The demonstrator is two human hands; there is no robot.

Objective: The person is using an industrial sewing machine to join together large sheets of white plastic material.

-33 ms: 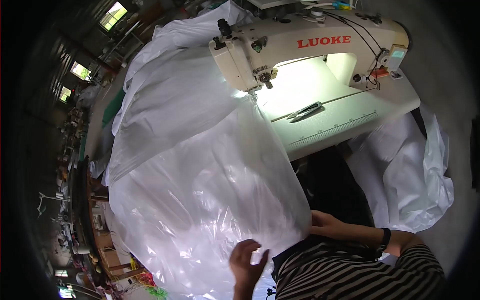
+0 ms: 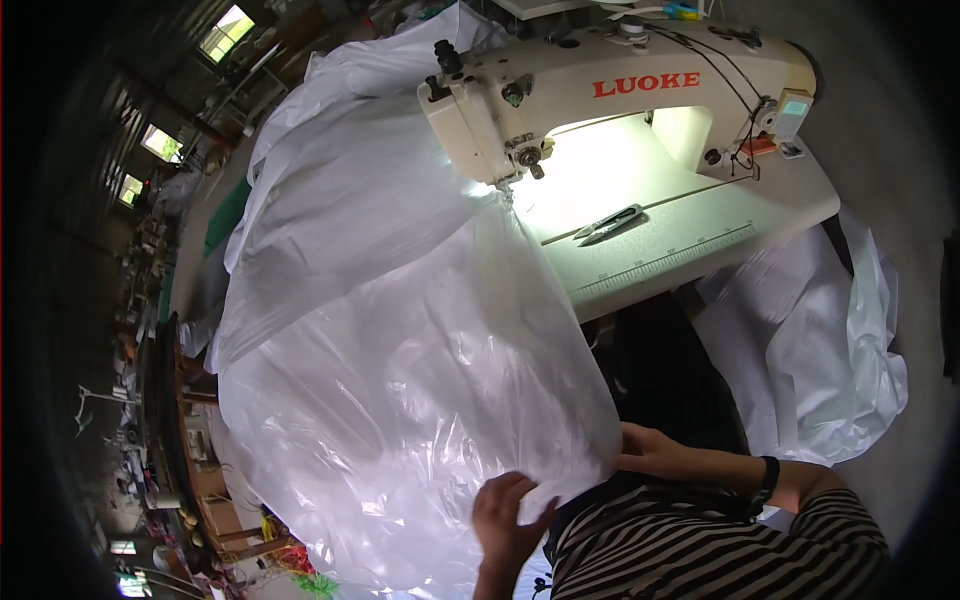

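Observation:
A large, white, shiny plastic sheet [image 2: 400,400] spreads from under the needle area of a white sewing machine [image 2: 490,130] down to my lap. At the sheet's near right edge, my right hand [image 2: 655,452] is closed on it, with the fingertips partly hidden by the film. My left hand [image 2: 508,520] is by the near edge of the sheet, its fingers bent and the thumb apart from them, with film showing in the gap. The sheet's right edge runs up to the presser foot [image 2: 507,190].
Thread snips [image 2: 610,226] lie on the lit machine bed [image 2: 670,240], behind a printed ruler scale. More white sheeting [image 2: 810,340] hangs at the right. Cluttered shelves [image 2: 205,470] stand at the left, and a green surface [image 2: 228,215] lies at the far left.
My left hand has moved slightly right and up along the sheet's near edge. My right hand holds nearly the same place, and the film between them is rumpled a little differently.

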